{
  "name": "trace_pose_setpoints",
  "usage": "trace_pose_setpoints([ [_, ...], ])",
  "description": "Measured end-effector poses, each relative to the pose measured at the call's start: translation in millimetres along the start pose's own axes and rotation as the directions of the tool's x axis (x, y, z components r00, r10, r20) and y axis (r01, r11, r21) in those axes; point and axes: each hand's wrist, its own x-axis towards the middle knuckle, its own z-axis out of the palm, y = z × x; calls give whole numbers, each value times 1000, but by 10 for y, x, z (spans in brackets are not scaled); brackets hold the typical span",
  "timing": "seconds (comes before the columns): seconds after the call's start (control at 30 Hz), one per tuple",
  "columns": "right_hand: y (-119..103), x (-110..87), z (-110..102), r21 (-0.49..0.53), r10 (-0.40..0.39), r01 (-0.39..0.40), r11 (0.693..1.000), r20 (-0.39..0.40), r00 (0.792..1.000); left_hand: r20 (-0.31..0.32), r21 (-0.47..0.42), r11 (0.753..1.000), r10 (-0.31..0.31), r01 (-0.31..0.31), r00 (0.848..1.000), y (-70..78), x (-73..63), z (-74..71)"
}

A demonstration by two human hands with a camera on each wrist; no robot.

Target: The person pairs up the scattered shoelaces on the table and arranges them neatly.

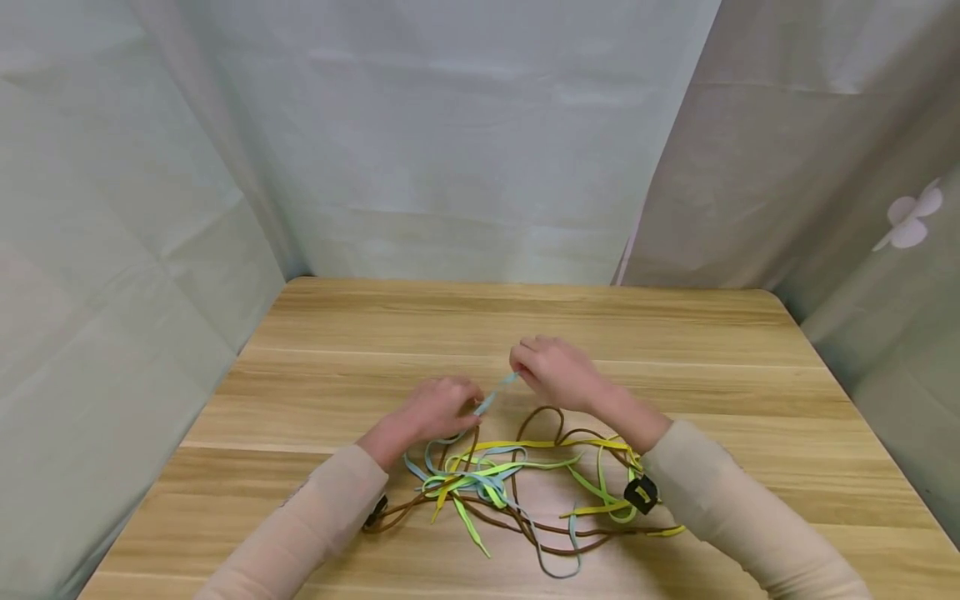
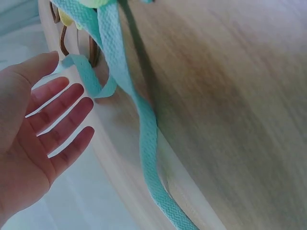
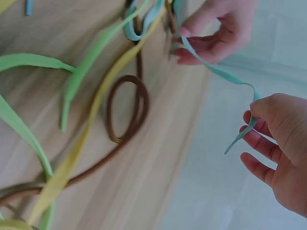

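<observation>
A light blue flat shoelace (image 1: pixel 487 403) stretches upward from a tangle on the table. My right hand (image 1: pixel 558 372) pinches it near one end between thumb and index finger; a short tip of the lace (image 3: pixel 235 142) hangs past the fingers in the right wrist view. Lower and to the left, my left hand (image 1: pixel 444 408) is beside the same lace. Its fingers (image 2: pixel 72 115) are spread and loosely bent in the left wrist view, with the lace running past the thumb tip. Below the hands lie yellow (image 1: pixel 536 444), green (image 1: pixel 468 527) and brown laces (image 1: pixel 517 515), looped over each other.
The wooden table (image 1: pixel 480 321) carries the tangle near its front middle. Black wrist devices (image 1: pixel 641 494) show at the sleeves. Pale curtains (image 1: pixel 450 142) hang behind and at both sides of the table.
</observation>
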Motion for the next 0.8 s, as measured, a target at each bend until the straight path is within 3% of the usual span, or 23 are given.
trace_pose_setpoints([
  [0.33,69,11,-167,-17,14,-14,1000,-24,1000,18,-34,998,47,-46,999,13,-79,-33],
  [0.6,260,-183,-155,23,56,-56,998,-28,998,-12,-153,987,53,-54,999,-44,-217,-56],
  [0.8,436,-376,-173,28,113,-112,993,-30,993,-33,-178,984,22,-27,999,-121,-342,-90],
])
